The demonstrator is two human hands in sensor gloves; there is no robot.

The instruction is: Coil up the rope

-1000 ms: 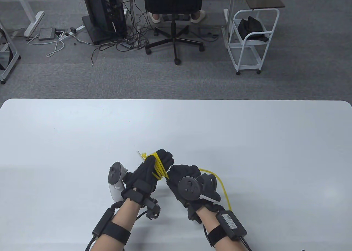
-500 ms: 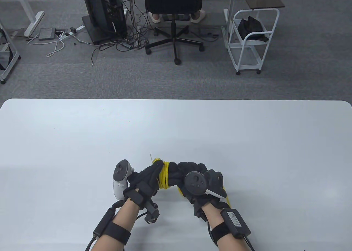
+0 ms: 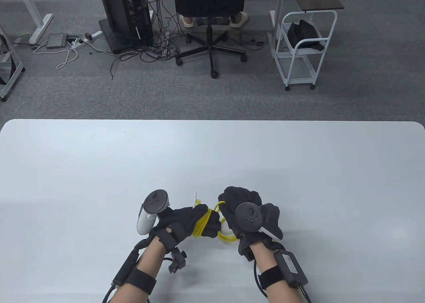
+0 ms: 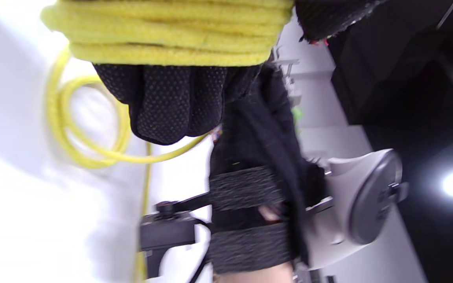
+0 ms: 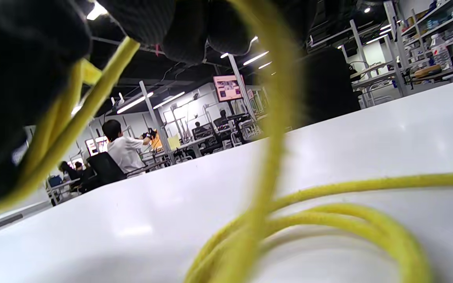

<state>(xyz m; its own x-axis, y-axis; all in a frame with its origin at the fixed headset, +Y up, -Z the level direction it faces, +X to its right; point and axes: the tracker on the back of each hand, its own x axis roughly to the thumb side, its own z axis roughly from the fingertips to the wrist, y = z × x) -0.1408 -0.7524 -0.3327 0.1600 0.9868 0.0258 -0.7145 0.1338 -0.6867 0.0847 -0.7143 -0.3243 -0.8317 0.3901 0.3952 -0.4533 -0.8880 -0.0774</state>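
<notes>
A thin yellow rope (image 3: 201, 222) is wound in several turns around the fingers of my left hand (image 3: 212, 225), which points right, low over the white table (image 3: 99, 170). In the left wrist view the turns (image 4: 167, 35) sit above the gloved fingertips (image 4: 171, 106). My right hand (image 3: 232, 201) is just right of it and grips a strand that arcs from the coil (image 3: 217, 206). That strand (image 5: 277, 118) hangs past its fingers in the right wrist view. Loose rope loops (image 3: 227, 238) lie on the table under the hands and show in both wrist views (image 4: 89, 133) (image 5: 328, 220).
The table's near edge is close behind my wrists. A short pale rope end (image 3: 196, 198) sticks up by the left thumb. An office chair (image 3: 210, 14), a white cart (image 3: 300, 47) and cables stand on the floor beyond the table.
Both hands have shifted right and nearer to me. My left hand has turned to point right. My right hand came off the left fingers to the right, drawing a strand around the coil.
</notes>
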